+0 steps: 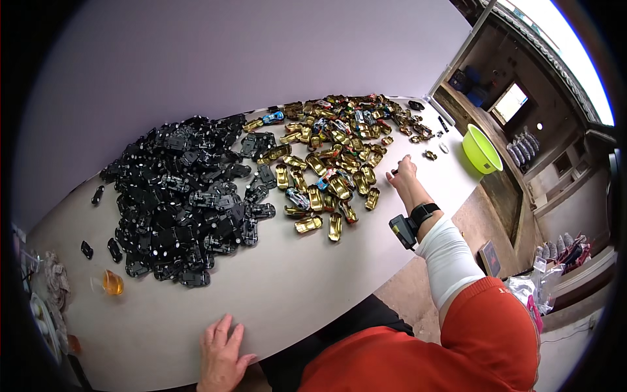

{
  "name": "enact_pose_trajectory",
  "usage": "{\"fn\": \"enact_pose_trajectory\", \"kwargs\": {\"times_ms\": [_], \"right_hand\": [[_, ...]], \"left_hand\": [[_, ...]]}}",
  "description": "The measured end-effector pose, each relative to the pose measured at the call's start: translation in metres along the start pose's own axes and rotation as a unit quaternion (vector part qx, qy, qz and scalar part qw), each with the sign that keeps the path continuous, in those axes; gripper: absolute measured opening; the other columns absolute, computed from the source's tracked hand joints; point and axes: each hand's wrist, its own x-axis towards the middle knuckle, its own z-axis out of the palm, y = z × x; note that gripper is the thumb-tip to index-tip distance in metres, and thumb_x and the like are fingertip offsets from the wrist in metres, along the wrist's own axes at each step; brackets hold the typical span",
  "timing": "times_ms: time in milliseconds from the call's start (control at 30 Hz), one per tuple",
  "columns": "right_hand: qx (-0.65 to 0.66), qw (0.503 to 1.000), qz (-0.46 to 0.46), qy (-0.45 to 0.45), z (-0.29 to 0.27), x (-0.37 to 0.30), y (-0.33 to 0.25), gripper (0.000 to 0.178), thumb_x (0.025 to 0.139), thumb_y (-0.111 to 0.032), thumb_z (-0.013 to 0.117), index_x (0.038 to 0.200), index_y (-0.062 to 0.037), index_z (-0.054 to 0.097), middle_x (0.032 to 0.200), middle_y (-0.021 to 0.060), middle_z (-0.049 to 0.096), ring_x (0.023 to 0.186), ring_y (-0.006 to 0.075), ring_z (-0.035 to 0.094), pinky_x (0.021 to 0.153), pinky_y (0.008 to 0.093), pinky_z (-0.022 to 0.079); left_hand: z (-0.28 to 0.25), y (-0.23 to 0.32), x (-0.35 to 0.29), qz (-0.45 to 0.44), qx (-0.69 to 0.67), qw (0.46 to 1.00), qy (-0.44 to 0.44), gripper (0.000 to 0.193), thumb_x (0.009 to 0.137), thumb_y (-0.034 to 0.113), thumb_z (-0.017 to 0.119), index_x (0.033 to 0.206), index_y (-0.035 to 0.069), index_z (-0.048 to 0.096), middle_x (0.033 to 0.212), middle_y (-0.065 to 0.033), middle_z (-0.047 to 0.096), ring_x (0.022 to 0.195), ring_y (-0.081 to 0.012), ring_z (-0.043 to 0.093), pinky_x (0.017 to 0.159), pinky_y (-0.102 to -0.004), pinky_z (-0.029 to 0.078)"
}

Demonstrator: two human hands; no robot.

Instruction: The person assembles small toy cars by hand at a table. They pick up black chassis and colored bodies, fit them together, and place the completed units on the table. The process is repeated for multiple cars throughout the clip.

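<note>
Head view: glossy gold toy cars [339, 188] lie toward the table's [281, 287] far edge, black toy-car chassis [176, 196] adjoining. Right hand [406, 171] nearby: grip indeterminable. Left hand [222, 356], near edge: fingers extended. Green bowl [480, 151]: right edge.

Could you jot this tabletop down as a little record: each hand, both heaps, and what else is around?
Left hand: palm down at the near edge of the table
Right hand: outstretched; something dark at the fingers, too small to identify
Left heap: black toy-car parts
Right heap: mostly gold toy cars
Far right: lime-green basin
</note>
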Motion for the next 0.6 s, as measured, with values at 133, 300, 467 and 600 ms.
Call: {"fn": "enact_pose_trajectory", "kwargs": {"times_ms": [133,300,467,600], "right_hand": [[0.222,0.972,0.027,-0.067,-0.033,0.014,0.017,0.052,0.094,-0.044,0.028,0.099,0.0056,0.044,0.091,0.0148,0.049,0.078,0.0258,0.052,0.068,0.0375,0.049],[0.381,0.922,0.048,-0.044,-0.047,0.017,0.052,0.054,0.095,-0.045,0.022,0.099,0.0034,0.044,0.088,0.0160,0.054,0.076,0.0244,0.055,0.064,0.0352,0.049],[0.426,0.892,-0.032,-0.148,-0.059,0.022,0.067,0.056,0.094,-0.048,0.020,0.101,0.0030,0.043,0.091,0.0164,0.054,0.077,0.0240,0.056,0.065,0.0361,0.050],[0.427,0.883,-0.057,-0.187,-0.064,0.025,0.068,0.057,0.094,-0.048,0.018,0.102,0.0036,0.041,0.091,0.0169,0.053,0.079,0.0250,0.055,0.067,0.0365,0.051]], "left_hand": [[-0.009,-0.044,0.009,-0.108,0.061,0.992,0.029,0.074,0.056,0.018,0.078,0.118,-0.003,0.045,0.130,-0.0199,0.036,0.116,-0.0380,0.034,0.094,-0.0460,0.033],[-0.005,-0.075,0.018,-0.069,0.134,0.986,0.065,0.079,0.060,0.024,0.075,0.127,0.000,0.039,0.132,-0.0199,0.033,0.119,-0.0367,0.032,0.098,-0.0474,0.027],[0.002,-0.079,0.015,-0.059,0.182,0.980,0.058,0.081,0.065,0.027,0.071,0.132,0.002,0.033,0.134,-0.0200,0.030,0.122,-0.0363,0.028,0.100,-0.0503,0.022],[0.001,-0.078,0.019,-0.063,0.182,0.980,0.054,0.083,0.065,0.026,0.071,0.134,0.003,0.031,0.136,-0.0191,0.029,0.123,-0.0361,0.027,0.100,-0.0504,0.021]]}}
